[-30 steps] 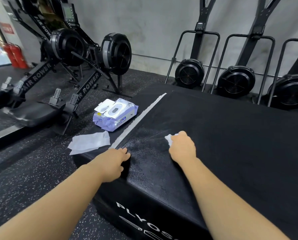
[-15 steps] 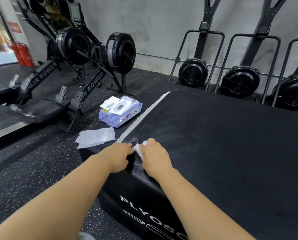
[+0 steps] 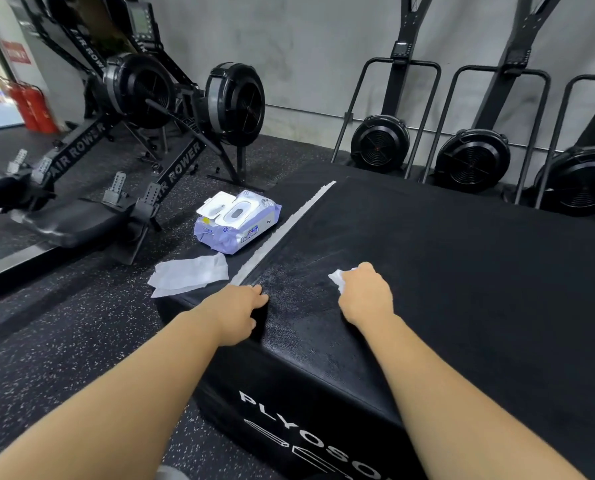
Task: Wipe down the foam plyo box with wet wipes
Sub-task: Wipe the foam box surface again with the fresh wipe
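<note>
Wiping step was in hand. Right hand (image 3: 365, 296) held a bunched wet wipe (image 3: 337, 280), fingers curled over it and pressing it down on the top of the foam plyo box (image 3: 479, 289), near the front-left corner. Left hand (image 3: 237, 308) rested on the box top by the near end of the white strip (image 3: 289, 230), fingers loosely bent, holding nothing; looked like a brace. Wipes pack (image 3: 237, 221), lid open, lay left of the strip near the box's left edge, with a loose wipe (image 3: 190, 275) in front of it at that edge. Streaks showed only near the hands, so most of the top was likely left. Next move would call for firm strokes toward the far and right edges.
</note>
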{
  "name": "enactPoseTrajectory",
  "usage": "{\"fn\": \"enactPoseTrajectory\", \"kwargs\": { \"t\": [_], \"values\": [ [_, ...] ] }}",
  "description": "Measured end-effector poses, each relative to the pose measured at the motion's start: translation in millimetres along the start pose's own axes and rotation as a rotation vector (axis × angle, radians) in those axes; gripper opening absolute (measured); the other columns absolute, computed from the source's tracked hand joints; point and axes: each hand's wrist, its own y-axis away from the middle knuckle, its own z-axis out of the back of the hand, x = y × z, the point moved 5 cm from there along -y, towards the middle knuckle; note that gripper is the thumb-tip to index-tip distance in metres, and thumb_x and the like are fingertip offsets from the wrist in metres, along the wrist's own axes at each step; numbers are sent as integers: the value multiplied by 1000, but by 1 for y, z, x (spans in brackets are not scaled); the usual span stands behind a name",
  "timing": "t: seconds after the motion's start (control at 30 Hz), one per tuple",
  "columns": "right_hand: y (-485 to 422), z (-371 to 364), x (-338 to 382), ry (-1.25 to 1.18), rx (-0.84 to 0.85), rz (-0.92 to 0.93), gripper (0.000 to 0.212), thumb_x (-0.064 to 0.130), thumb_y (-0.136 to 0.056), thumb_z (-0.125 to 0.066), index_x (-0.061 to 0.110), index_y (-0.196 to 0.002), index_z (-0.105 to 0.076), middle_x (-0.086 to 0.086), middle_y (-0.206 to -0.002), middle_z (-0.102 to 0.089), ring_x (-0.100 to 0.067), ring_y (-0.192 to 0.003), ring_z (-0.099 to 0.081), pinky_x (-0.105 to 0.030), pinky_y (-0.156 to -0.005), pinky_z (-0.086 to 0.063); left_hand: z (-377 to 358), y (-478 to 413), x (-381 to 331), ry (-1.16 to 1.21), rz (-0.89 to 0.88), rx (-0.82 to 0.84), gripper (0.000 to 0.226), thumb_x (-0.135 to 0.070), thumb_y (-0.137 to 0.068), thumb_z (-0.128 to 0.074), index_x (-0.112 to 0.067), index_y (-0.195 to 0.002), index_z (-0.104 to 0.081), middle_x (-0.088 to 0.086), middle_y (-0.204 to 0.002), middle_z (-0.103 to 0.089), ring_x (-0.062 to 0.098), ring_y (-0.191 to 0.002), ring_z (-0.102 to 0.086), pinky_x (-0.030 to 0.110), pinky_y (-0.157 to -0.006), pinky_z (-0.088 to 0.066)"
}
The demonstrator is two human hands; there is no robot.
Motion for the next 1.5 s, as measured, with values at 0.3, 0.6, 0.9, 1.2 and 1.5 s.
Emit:
{"fn": "enactPoseTrajectory", "kwargs": {
  "t": [0.3, 0.6, 0.9, 1.2, 1.5],
  "values": [
    [49, -24, 78, -189, -24, 31, 35, 7, -92, -53, 17, -126, -56, -7, -129, -40, -25, -113, -48, -30, -82, -40, 1, 3, -3, -18, 13, -13, 61, -9, -99, -44, -18, -154, -20, 1, -162, -8, 21, -148, -15, 27, -116, -16],
    [61, -20, 69, -15, 16, 389, 31, 9, -93, -52, 21, -122, -55, -8, -113, -42, -28, -101, -49, -34, -70, -34, 0, 5, -5, -22, 13, -18, 59, -8, -99, -43, -17, -153, -22, 4, -162, -10, 20, -148, -15, 28, -116, -13],
    [39, 0, -19, 65, -70, 82, 30, 9, -95, -45, 20, -118, -60, -2, -93, -31, -22, -76, -37, -28, -62, -29, -2, 4, -1, 16, -7, -35, 60, -7, -100, -43, -15, -154, -17, 3, -162, -7, 18, -149, -9, 30, -118, -8],
    [75, -23, 75, -183, -74, -43, 27, 9, -94, -49, 16, -118, -58, -8, -124, -43, -28, -107, -52, -32, -79, -41, -7, 8, 0, 56, 2, -47, 58, -5, -98, -43, -13, -153, -23, 5, -161, -14, 23, -147, -19, 34, -117, -18],
    [100, -20, 87, -84, -37, 223, 38, 4, -93, -49, 14, -129, -50, -9, -127, -40, -26, -110, -46, -29, -73, -34, -7, 25, -4, 52, 44, -208, 33, -9, -96, -48, -6, -127, -57, 11, -137, -51, 29, -123, -48, 42, -100, -41]
  ]
}}
